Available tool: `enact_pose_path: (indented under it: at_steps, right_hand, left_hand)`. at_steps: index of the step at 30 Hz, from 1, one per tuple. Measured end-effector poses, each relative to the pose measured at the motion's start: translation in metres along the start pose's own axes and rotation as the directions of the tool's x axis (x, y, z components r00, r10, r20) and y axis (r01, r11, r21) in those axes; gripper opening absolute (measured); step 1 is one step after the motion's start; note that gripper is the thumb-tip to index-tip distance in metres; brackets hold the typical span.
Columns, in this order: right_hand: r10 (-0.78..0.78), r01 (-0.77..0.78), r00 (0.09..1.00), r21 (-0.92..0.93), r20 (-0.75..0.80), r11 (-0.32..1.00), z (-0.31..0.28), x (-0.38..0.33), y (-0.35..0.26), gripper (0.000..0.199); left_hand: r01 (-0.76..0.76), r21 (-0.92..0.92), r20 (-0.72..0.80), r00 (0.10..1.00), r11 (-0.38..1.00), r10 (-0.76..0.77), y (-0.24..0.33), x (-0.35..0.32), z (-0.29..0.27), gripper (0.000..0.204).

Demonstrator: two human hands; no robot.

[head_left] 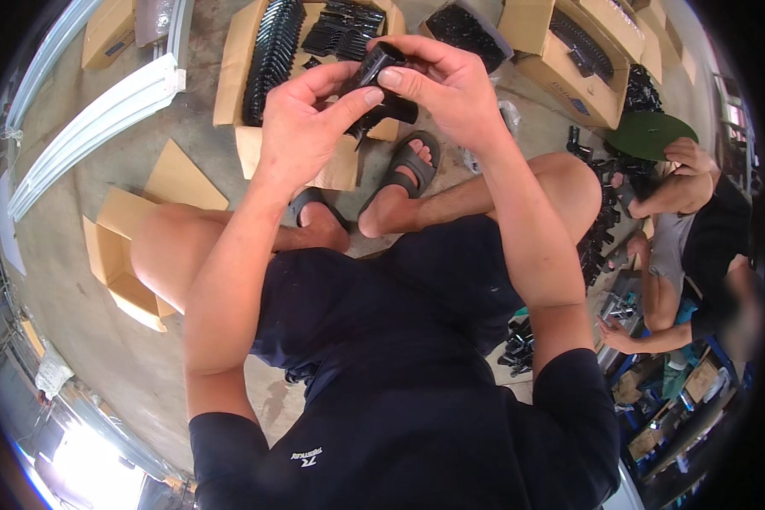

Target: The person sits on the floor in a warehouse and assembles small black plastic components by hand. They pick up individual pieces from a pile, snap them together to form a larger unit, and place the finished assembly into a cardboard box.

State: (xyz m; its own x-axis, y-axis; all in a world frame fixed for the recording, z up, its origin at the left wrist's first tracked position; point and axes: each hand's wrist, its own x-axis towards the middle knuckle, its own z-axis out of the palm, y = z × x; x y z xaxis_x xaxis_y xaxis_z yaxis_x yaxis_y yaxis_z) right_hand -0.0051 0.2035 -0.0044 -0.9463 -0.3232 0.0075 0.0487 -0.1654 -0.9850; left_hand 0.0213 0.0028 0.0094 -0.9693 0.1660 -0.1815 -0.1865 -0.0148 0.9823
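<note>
Both of my hands are raised over the cardboard box in front of me, gripping a glossy black tubular fitting (381, 59) between them. My left hand (302, 123) is closed on its left side, thumb pressed forward. From the right, my right hand (452, 89) holds it with the thumb on its near side and the fingers around the far side. Another short black cylinder sticks out below, under my right thumb; the fingers partly hide how the pieces join. Beneath, the open cardboard box (228, 89) contains neat rows of black parts (274, 51).
An opened cardboard box (110, 255) lies by my left knee. White curved-looking rails (102, 127) stand at left. More boxes of black parts (561, 85) sit at the far right. A co-worker (697, 229) sits at right, one hand on a green disc (650, 134), near piled black fittings (599, 221).
</note>
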Motion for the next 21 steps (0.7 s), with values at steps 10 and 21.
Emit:
enact_pose_path:
  at_steps: [10,21]
  right_hand:
    - [0.043,-0.327,0.866,-0.499,-0.499,0.803,-0.162,0.113,0.013,0.029]
    - [0.319,-0.475,0.844,-0.877,-0.431,0.073,-0.202,0.095,0.184,0.020]
  left_hand:
    - [0.074,0.053,-0.031,0.997,0.996,-0.072,-0.011,0.012,-0.011,0.033]
    - [0.173,0.012,-0.153,0.974,0.985,-0.169,-0.029,0.033,-0.029,0.033]
